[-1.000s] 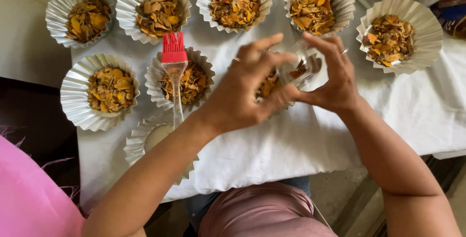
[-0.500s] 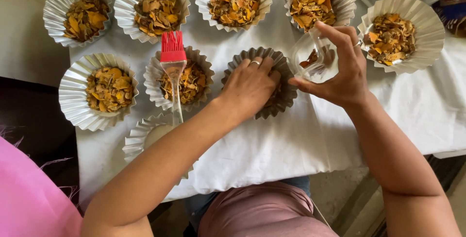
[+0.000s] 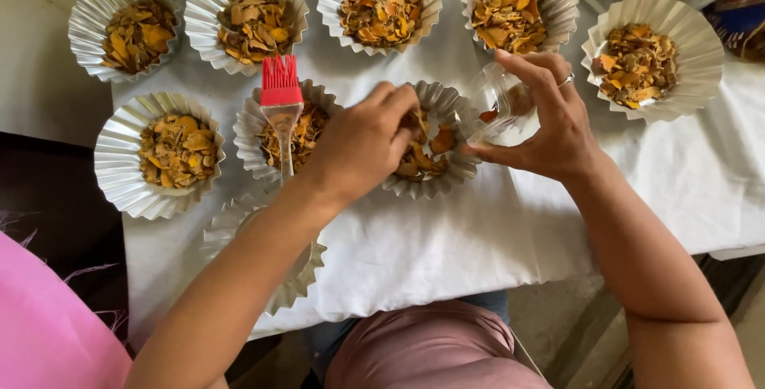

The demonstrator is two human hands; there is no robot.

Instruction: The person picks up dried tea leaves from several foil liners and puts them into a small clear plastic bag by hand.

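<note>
left hand (image 3: 362,142) fingers curled into middle foil cup (image 3: 434,140), pinching dried orange chips. right hand (image 3: 550,122) grips clear plastic container (image 3: 502,102) beside cup. best spread chips evenly, keep container tilted low.

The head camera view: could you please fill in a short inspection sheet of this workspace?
Surface: white cloth-covered table.
Job's things: fluted foil cup of orange-brown dried chips; small clear plastic container, tilted beside it.
Clutter: seven more filled foil cups, e.g.; one empty foil cup; red-bristled brush with clear handle lying across a cup.
Grippers: left hand fingers in the chips; right hand holds the container.
Cables: nothing seen.
Surroundings: pink fabric at lower left.
</note>
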